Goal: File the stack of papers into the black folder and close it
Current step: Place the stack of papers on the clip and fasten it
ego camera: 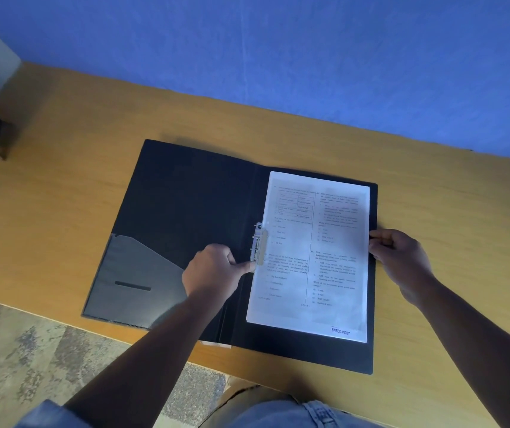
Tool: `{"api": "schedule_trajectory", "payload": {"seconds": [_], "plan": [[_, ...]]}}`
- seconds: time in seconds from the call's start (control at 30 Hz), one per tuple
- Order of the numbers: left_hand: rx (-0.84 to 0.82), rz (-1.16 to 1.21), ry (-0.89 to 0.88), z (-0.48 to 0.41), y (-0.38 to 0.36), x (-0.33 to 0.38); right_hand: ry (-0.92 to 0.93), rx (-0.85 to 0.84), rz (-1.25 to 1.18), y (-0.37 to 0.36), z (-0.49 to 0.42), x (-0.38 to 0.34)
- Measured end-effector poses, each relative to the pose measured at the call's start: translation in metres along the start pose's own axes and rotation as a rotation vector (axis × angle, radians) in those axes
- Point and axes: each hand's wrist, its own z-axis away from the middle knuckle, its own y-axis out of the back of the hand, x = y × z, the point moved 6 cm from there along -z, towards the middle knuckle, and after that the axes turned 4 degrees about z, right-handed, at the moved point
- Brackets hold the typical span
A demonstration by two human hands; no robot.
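Papers (315,254) in open black folder (185,205), right hand (401,261) pinching their edge, left hand (213,270) fingertip on clip (259,245).

Both forearms are bare from the left hand (213,271) and the right hand (400,257) back to the frame's lower edge — no watch, ring or band shows on either. Behind the left forearm sits a light-blue denim sleeve (42,415). Between the arms, faded blue jeans (296,412) — with stitched seams.
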Motion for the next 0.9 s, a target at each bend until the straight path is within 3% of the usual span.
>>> {"api": "schedule_trajectory", "payload": {"seconds": [0.47, 0.67, 0.8, 0.9], "plan": [[0.018, 0.054, 0.009, 0.001, -0.004, -0.01, -0.008, 0.024, 0.036, 0.0, 0.0, -0.001], [0.02, 0.07, -0.086, 0.008, 0.004, -0.008, -0.001, 0.027, 0.044, 0.0, 0.002, -0.003], [0.135, 0.209, -0.138, 0.007, 0.038, -0.024, 0.009, 0.033, 0.041, 0.003, 0.005, -0.006], [0.326, 0.251, -0.202, -0.001, 0.081, -0.049, 0.08, 0.095, 0.103, 0.01, 0.019, -0.01]]}}
